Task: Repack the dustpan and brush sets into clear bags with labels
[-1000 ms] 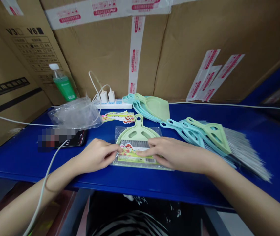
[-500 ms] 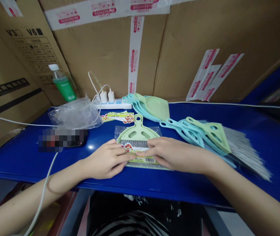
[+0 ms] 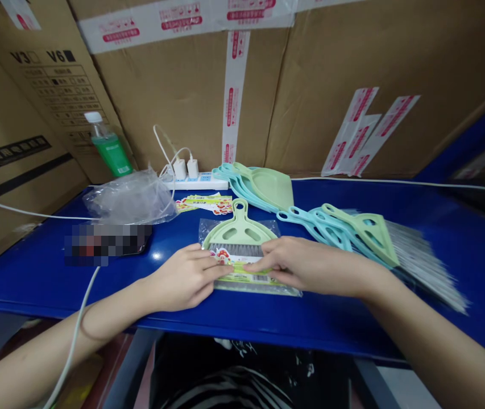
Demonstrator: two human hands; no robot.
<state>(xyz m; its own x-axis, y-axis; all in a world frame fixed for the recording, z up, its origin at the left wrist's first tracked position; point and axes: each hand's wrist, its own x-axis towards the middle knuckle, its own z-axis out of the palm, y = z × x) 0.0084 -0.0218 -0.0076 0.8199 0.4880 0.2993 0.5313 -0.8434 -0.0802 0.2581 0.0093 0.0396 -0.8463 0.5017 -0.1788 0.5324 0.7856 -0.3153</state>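
A light green dustpan and brush set point(image 3: 239, 232) lies in a clear plastic bag on the blue table, its handle pointing away from me. Across its grey bristles sits a printed label point(image 3: 242, 274) with a mushroom picture. My left hand point(image 3: 193, 275) rests at the left side of the bag, fingers stretched out over the label's left end. From the right, my right hand point(image 3: 291, 262) touches the label with its index finger extended; its other fingers are partly curled and partly hidden. Neither hand is wrapped around anything.
Blue and green brushes point(image 3: 364, 233) lie to the right, with stacked dustpans point(image 3: 270, 187) behind. Spare labels point(image 3: 208, 202), a power strip point(image 3: 202, 182), crumpled plastic bags point(image 3: 129, 196), a green bottle point(image 3: 112, 149) and a blurred dark object point(image 3: 140, 241) are at left. Cardboard boxes point(image 3: 182, 91) wall the back.
My right hand has slid slightly to the right along the label, showing more of its middle. My left hand has barely moved, staying on the label's left end.
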